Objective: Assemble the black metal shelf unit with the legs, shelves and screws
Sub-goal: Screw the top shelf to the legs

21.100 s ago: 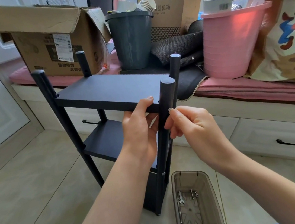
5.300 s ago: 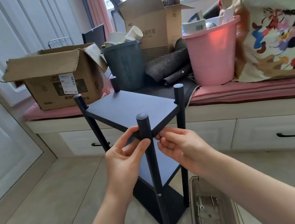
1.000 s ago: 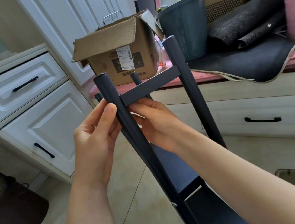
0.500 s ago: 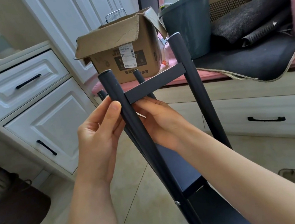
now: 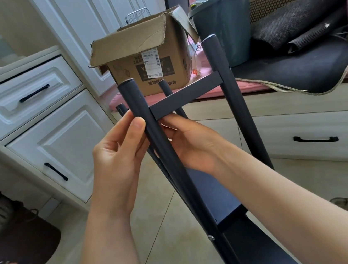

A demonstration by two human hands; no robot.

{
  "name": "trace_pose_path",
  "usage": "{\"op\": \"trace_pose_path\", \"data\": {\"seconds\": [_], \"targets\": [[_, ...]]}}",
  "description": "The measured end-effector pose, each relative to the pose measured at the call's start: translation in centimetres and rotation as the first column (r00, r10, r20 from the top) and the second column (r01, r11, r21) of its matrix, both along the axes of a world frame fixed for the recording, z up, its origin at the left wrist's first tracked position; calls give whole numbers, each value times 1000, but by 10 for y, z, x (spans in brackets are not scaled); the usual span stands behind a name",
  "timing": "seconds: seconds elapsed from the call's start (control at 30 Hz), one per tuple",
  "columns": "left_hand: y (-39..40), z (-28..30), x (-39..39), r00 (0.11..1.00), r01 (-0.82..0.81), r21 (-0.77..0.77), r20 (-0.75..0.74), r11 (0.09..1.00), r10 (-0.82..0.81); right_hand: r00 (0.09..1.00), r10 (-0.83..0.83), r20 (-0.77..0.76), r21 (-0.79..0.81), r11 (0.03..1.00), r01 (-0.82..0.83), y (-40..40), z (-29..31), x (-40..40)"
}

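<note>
Shelf unit [image 5: 188, 93] tilts, legs running up-left; left hand [image 5: 115, 160] pinches the near leg [image 5: 162, 150], right hand [image 5: 191, 142] grips beneath the shelf.

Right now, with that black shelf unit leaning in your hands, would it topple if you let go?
Probably. The shelf unit is tall, narrow and tilted, with the left hand and right hand at its near leg. It looks stiff: the legs stay straight. The smooth round legs could slip through the fingers.

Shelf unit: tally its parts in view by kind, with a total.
Legs: 4
Shelves: 3
Screw heads: 1
Total: 8
</note>
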State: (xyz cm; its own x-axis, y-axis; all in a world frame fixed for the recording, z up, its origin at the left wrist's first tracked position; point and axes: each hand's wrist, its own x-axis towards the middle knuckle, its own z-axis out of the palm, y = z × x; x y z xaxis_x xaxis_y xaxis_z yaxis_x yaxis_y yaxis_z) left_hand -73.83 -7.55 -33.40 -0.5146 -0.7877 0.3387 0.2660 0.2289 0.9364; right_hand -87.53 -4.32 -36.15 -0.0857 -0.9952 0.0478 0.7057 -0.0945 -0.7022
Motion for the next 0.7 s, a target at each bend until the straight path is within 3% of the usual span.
{"op": "trace_pose_path", "data": {"seconds": [0.7], "targets": [[1, 0, -2, 1000, -18, 13, -11, 1000, 18, 1000, -14, -23, -52, 999, 12, 1, 0, -8]]}}
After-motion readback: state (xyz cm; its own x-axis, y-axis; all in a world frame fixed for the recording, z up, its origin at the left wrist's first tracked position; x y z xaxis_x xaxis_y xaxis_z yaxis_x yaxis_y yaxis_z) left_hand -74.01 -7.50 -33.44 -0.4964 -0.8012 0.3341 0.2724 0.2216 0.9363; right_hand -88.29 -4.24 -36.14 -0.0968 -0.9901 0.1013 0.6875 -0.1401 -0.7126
